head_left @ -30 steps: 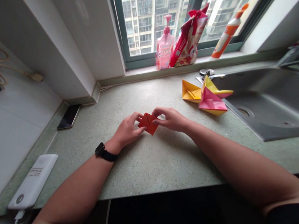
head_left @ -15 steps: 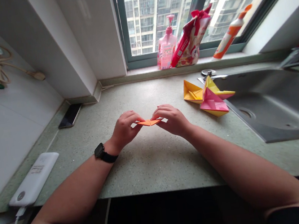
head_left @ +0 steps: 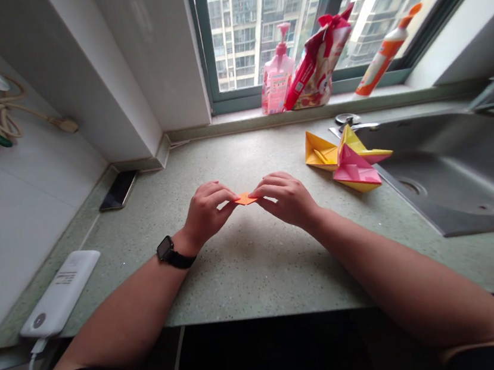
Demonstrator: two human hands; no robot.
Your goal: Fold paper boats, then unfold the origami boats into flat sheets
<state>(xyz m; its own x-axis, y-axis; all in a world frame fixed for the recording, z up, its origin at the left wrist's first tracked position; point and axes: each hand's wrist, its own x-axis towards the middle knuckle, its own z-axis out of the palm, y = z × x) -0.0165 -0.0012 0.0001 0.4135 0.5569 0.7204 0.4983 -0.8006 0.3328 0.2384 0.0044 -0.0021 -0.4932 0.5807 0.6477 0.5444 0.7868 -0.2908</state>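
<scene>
"What do the hands have?"

"The left hand point(head_left: 208, 214) and the right hand point(head_left: 287, 199) pinch a small orange folded paper point(head_left: 245, 198) between them. It sits low in the middle of the bench point(head_left: 258, 279), seen almost edge-on, and whether it touches the surface is hard to tell."

"And the fingers?"

"Clamped. The left fingers point(head_left: 223, 195) close on one end of the paper, the right fingers point(head_left: 265, 187) on the other, so the two hands nearly meet. A black wristwatch point(head_left: 169, 253) sits on the left wrist."

"What lies closest?"

"To the right, beside the steel sink point(head_left: 457, 177), sit yellow and pink origami boats point(head_left: 345, 161), stacked together, with scissors point(head_left: 349, 119) just behind them near the sink's far corner."

"And on the other side?"

"A black phone point(head_left: 118, 190) lies near the wall, and a white power bank point(head_left: 61, 293) with a cable lies at the bench's left edge."

"Anything on the windowsill?"

"A pink pump bottle point(head_left: 278, 79), a red-and-white bag point(head_left: 317, 62) tied with a ribbon, and an orange-and-white bottle point(head_left: 386, 51) leaning against the window frame, with tower blocks beyond the glass"
</scene>
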